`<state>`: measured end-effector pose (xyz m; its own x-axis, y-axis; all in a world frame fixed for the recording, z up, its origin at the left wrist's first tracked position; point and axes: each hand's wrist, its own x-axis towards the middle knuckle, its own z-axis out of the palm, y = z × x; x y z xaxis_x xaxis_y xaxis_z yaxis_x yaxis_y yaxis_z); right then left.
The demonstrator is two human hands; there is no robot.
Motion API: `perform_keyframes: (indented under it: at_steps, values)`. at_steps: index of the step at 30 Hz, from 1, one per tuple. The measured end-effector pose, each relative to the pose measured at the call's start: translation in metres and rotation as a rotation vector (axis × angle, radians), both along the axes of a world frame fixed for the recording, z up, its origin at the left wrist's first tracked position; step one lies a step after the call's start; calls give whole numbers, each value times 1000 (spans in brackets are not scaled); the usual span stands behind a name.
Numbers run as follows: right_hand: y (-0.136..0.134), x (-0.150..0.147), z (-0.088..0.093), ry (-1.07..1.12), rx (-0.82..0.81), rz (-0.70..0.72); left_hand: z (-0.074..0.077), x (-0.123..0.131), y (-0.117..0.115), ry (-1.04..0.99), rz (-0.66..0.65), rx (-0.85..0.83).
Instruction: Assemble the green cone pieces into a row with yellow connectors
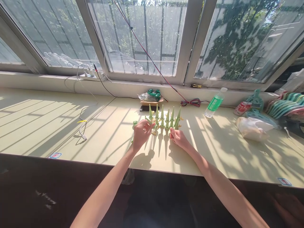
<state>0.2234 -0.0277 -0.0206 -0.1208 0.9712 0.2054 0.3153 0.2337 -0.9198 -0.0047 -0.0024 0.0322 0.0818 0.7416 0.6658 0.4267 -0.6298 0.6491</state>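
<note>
Several green pointed cones (162,114) stand upright in rows on the pale table, with small yellowish pieces (154,133) around their lower parts. At the left end of the rows, my left hand (142,132) is closed in a pinch on a slim green cone (149,120) that lies tilted at the fingertips. My right hand (177,137) is closed at the front right of the cones, its fingertips close to their bases. Whatever those fingers hold, if anything, is hidden. A small green round piece (135,123) sits left of my left hand.
Behind the cones are a dark phone (146,108) and a small box (152,103) with plastic bags. A water bottle (215,103), a red can (242,108), a plastic bag (253,128) and stacked hangers (286,106) stand right. A white cable (82,126) runs across the left.
</note>
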Motion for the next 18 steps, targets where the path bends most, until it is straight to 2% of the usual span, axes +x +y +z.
perform_keyframes:
  at_steps: [2, 5, 8, 12, 18]
  values:
    - [0, 0, -1, -4, -2, 12, 16, -12, 13, -21, 139, -21]
    - [0, 0, 0, -4, -4, 23, 36, -21, 34, 30, 209, -26]
    - [-1, 0, 0, -19, 0, 21, 48, -21, 51, 97, 261, -9]
    - [0, 0, -1, -46, 16, 9, 51, -17, 65, 176, 258, 14]
    - [-1, 0, 1, -43, 22, 5, 42, -14, 73, 212, 233, -78]
